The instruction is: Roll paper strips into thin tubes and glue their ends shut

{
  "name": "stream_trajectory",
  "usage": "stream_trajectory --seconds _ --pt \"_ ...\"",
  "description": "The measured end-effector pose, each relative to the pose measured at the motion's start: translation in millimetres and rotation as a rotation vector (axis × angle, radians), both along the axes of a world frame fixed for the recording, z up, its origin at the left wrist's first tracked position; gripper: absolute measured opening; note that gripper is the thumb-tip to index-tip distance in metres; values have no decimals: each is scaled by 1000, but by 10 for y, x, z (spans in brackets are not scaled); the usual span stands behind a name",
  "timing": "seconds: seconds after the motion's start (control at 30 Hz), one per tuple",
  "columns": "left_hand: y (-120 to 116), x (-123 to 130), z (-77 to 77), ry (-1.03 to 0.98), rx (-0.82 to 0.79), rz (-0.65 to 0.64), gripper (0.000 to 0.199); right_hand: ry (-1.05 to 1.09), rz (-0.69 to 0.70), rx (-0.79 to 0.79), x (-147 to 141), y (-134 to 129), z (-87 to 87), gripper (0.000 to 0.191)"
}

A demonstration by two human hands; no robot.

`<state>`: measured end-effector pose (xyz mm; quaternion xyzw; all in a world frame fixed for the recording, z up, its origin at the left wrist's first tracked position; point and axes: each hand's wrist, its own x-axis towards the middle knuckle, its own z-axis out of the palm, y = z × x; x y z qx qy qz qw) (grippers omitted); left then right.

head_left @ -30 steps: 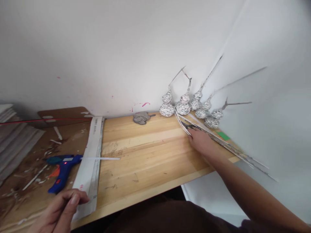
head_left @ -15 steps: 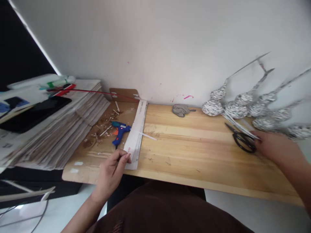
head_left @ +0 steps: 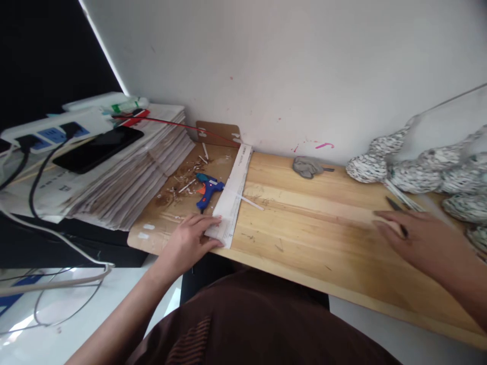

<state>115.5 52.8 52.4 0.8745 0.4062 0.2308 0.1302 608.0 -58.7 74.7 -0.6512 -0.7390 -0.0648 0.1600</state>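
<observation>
My left hand [head_left: 196,234] lies on the near end of a stack of white paper strips [head_left: 235,191], thumb apart from the fingers. Left of the stack rests a blue hot glue gun [head_left: 209,191] with a small red light. A narrow white strip [head_left: 251,203] sticks out to the right from beside the stack. My right hand [head_left: 422,235], slightly blurred, is over the scissors [head_left: 394,204] with its fingers stretched out and holding nothing that I can see. The hand hides most of the scissors. Behind it, white strips [head_left: 407,196] extend from the woven gourd shapes [head_left: 367,167].
A grey cloth bundle [head_left: 306,167] sits by the wall. Left are stacked papers [head_left: 167,157] with a black phone [head_left: 99,148] and a power strip [head_left: 51,133] with plugged cords. Cardboard [head_left: 152,241] with scraps lies under the glue gun. A red cord [head_left: 171,121] runs across.
My right hand has let go of the white strips and moved over the scissors. My left hand has opened from a pinch onto the paper stack. The view has shifted left.
</observation>
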Motion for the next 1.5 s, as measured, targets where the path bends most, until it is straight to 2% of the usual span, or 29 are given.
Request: stream_trajectory --seconds 0.13,0.23,0.3,0.47,0.57,0.67,0.77,0.9,0.97,1.03,1.1,1.23,1.3,1.4,1.5 --pt "1 -4 -13 -8 13 2 33 54 198 -127 -827 250 -35 24" --pt "16 -7 -31 -1 42 -13 26 156 417 -203 -1373 365 -56 22" --pt "32 -4 -38 -10 50 -12 19 237 502 -191 -1696 458 -56 22" --pt "33 18 12 -79 -6 72 15 263 755 -157 -2351 755 -125 28" --pt "-46 12 106 -213 -86 164 15 228 741 -172 -2559 871 -218 34" --pt "-188 16 226 -409 -279 132 15 334 719 -220 -2595 907 -262 32" --pt "-337 82 329 -401 -378 -33 13 730 638 -359 -2538 924 -219 30" --pt "-446 269 385 -336 -536 -257 12 1453 423 -777 -2473 964 -130 46" --pt "-461 364 390 -351 -610 -319 12 1613 375 -947 -2455 976 -105 45" --pt "-463 439 393 -357 -659 -361 11 1678 331 -1007 -2426 982 -74 35" --pt "-462 494 398 -352 -689 -389 12 1746 321 -994 -2373 989 -12 29" --pt "-467 585 422 -323 -687 -449 15 1771 393 -981 -2240 1008 161 29" --pt "-477 635 440 -304 -670 -457 17 1741 373 -996 -2203 1017 211 30" --pt "-492 708 451 -264 -655 -436 20 1756 309 -928 -2178 1034 229 29" --pt "-490 761 418 -238 -676 -427 16 1768 290 -787 -2123 1056 256 25"
